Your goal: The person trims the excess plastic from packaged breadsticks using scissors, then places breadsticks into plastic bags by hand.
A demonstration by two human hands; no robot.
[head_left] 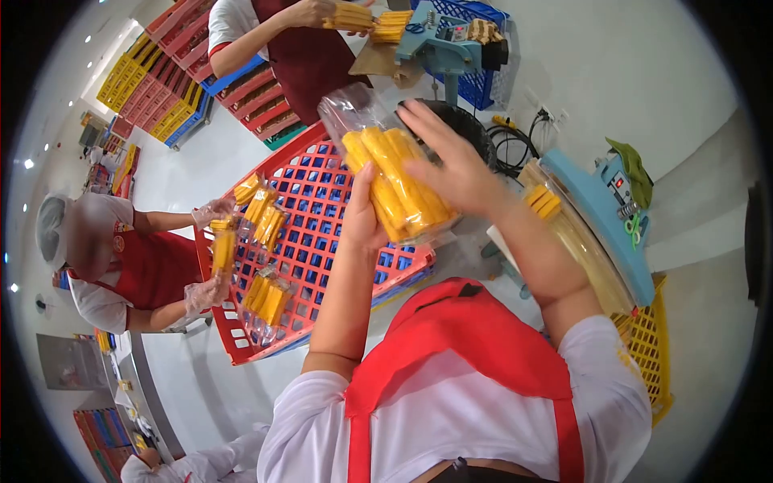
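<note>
A clear plastic bag of yellow stick-shaped pieces is held up in front of my chest, tilted, with its loose clear end at the upper left. My left hand grips the bag from its left side, thumb along the front; its other fingers are mostly hidden behind. My right hand is at the bag's right side, fingers stretched out and slightly blurred, with the thumb side over the yellow pieces. Below the bag is a red slatted crate, where several similar packs lie along the left side.
A co-worker's gloved hands hold another pack over the crate. Another person handles yellow pieces beside a blue machine. Right of me stand a second blue machine and a yellow crate. Cables hang near the wall.
</note>
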